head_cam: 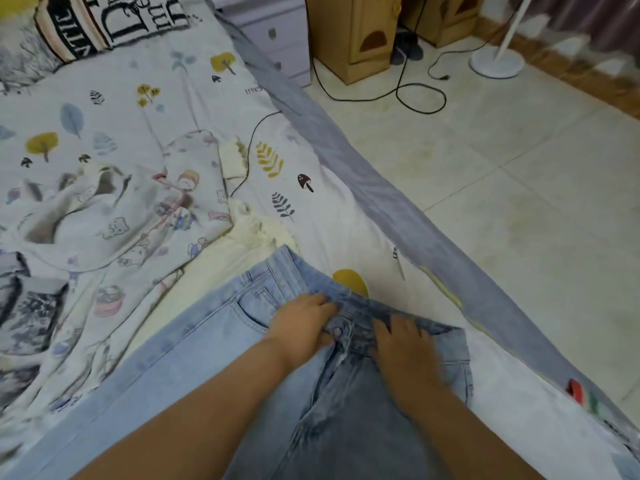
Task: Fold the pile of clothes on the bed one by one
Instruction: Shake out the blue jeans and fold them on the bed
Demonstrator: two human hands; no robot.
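Light blue jeans (pixel 194 348) lie spread on the bed, waistband pointing away from me. My left hand (pixel 299 322) pinches the waistband beside the metal button (pixel 335 330), thumb under the edge. My right hand (pixel 403 344) rests on the right half of the waistband just past the open fly, fingers curled over the denim and slightly blurred. A rumpled cartoon-print garment (pixel 138 216) lies further up the bed, with a cream piece (pixel 256 230) peeking out beside it. More dark-patterned cloth (pixel 24 299) sits at the left edge.
The bed sheet (pixel 284 140) has leaf and mushroom prints, with a grey border running diagonally on the right. A black cable (pixel 249 157) crosses the sheet. A striped pillow (pixel 104 22) sits at the head. On the tiled floor stand wooden cabinets (pixel 349 36) and a fan base (pixel 497 64).
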